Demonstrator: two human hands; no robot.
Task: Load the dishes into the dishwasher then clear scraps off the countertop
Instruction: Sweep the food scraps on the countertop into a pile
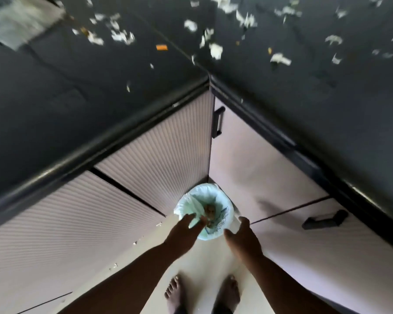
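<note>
Left hand (186, 227): fingers straight and loosely spread, holding nothing, tips over the near-left rim of the bin (227, 201). Right hand (241, 234): fingers relaxed, slightly bent, also holding nothing, just beside the bin's near-right rim; I cannot tell whether it touches the liner.

The bin is small and round, lined with a pale bag, standing on the floor (204, 257) in the inside corner where the two runs of cabinets (159, 155) meet. Some brownish waste lies at the bottom of the bag. Both forearms reach down toward it; two bare feet (227, 293) show on the floor at the bottom edge.

Scraps (123, 36): torn white bits, with a few yellowish flecks and one orange piece (161, 47), scattered across the dark countertop (55, 87), mostly toward its far edge on both sides of the corner. A few white flecks lie on the floor along the base of the left cabinets. Upper picture blurred.
</note>
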